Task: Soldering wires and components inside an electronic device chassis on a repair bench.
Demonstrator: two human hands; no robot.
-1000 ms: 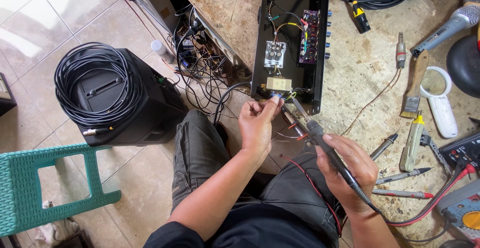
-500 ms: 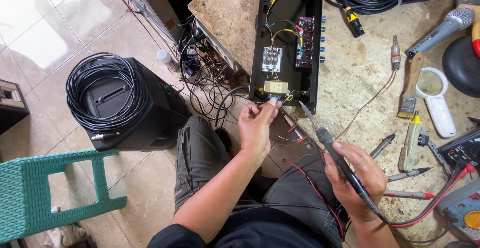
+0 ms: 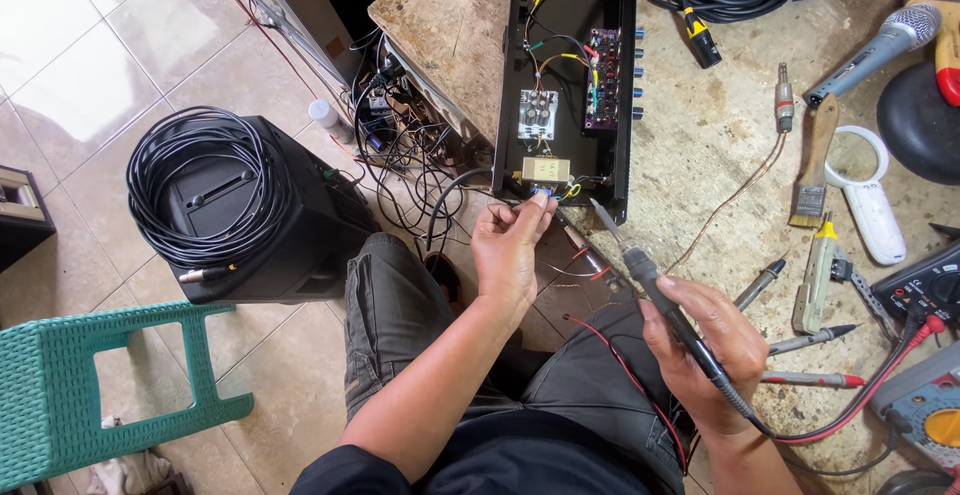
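Tiled floor, worn worktop | left hand fingertips pinch wires at transformer in open black chassis | right hand grips soldering iron, tip angled up-left, just right of transformer.

The open case lies on the floor ahead of the knees, with the cable coil on a speaker to its left. A stool stands nearer left; brush, magnifier and meters lie right.
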